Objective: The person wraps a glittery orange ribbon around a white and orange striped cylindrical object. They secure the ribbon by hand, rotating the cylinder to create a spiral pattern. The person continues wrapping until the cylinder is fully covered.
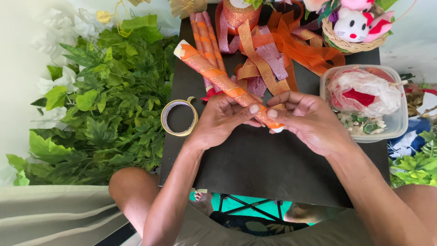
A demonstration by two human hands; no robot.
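Both hands pinch the near end of a ribbon-wrapped stick [218,75]: left hand [223,119] curled under it with thumb on top, right hand [306,119] pressing thumb and fingertips on the tip. Stick slants up-left over the black table [255,168]. Tape roll [179,117] just left of the left hand, loose orange ribbons [291,50] behind, clear plastic container [364,102] at right.

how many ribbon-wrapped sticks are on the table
3, maybe more hidden. One wrapped stick lies slanted, its near end held by both hands, left hand and right hand. Two finished sticks lie side by side behind it, partly covered, beside the loose ribbons.
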